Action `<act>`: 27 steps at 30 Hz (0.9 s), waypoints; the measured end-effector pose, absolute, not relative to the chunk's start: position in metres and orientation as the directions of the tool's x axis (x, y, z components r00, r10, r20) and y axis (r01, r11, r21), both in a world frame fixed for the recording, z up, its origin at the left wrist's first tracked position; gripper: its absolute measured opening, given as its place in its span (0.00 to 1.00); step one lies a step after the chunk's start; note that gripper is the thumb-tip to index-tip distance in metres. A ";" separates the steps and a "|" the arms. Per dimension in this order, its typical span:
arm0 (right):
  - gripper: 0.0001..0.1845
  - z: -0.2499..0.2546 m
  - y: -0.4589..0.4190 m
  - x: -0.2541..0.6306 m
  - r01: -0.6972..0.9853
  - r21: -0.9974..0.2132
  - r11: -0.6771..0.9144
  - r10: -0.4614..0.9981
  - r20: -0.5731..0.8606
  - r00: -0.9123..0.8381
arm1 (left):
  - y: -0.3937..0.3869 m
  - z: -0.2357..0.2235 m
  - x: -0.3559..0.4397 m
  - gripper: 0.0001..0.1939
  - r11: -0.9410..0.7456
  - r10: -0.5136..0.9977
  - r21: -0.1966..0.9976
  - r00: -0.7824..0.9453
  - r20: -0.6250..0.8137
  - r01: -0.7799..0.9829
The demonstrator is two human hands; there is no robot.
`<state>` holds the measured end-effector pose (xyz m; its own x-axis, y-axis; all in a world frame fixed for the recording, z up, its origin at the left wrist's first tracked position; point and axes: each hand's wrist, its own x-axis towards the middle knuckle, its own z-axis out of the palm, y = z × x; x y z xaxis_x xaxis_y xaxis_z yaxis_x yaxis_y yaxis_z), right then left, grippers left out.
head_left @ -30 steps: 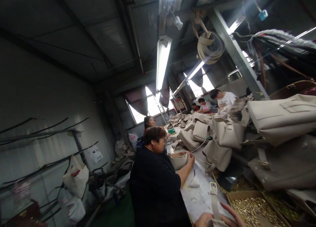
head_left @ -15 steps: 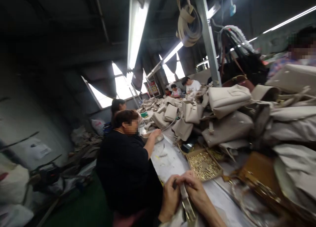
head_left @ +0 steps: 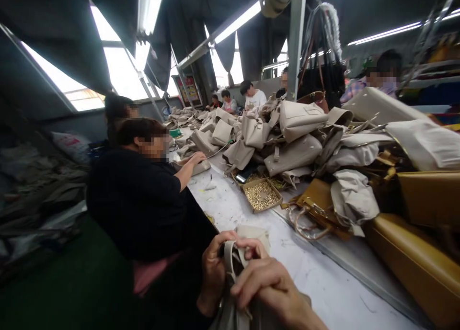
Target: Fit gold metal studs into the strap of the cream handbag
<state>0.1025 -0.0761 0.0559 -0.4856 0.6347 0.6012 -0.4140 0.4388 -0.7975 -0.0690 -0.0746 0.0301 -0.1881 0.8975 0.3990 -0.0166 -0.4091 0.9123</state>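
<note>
1. While the beige strap [head_left: 228, 257] is gripped by the left hand [head_left: 213, 270] and right hand [head_left: 273, 283] — fingers curled — a loop is formed at the bench [head_left: 319, 279] edge.
2. Whether any fastening is left cannot be told.

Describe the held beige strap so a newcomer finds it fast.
Start at the white-topped table; by its near edge are the wearer's left hand and right hand. The beige strap curves between them, narrow, unlike the broad bags piled beyond.
</note>
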 end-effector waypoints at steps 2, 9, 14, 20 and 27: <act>0.14 0.049 -0.082 0.113 -0.520 -0.821 0.235 0.726 0.504 -0.468 | -0.083 0.028 -0.065 0.08 -0.540 0.834 0.842 -0.139 0.534 -0.004; 0.11 0.059 -0.057 0.174 -0.453 -0.866 0.212 0.782 0.429 -0.453 | -0.100 0.038 -0.060 0.11 -0.677 0.736 0.735 0.000 0.677 0.048; 0.17 0.045 0.017 0.201 0.269 -0.918 0.290 0.954 0.256 -0.155 | -0.112 0.041 -0.059 0.08 -0.644 0.763 0.761 -0.006 0.647 0.079; 0.12 0.018 0.096 0.174 0.676 -0.685 0.270 0.962 0.175 -0.207 | -0.129 0.030 -0.059 0.07 -0.601 0.794 0.782 0.007 0.609 0.166; 0.13 0.011 0.142 0.145 0.925 -0.233 0.301 0.946 -0.045 -0.320 | -0.151 0.030 -0.075 0.04 -0.486 0.845 0.873 -0.229 0.483 0.047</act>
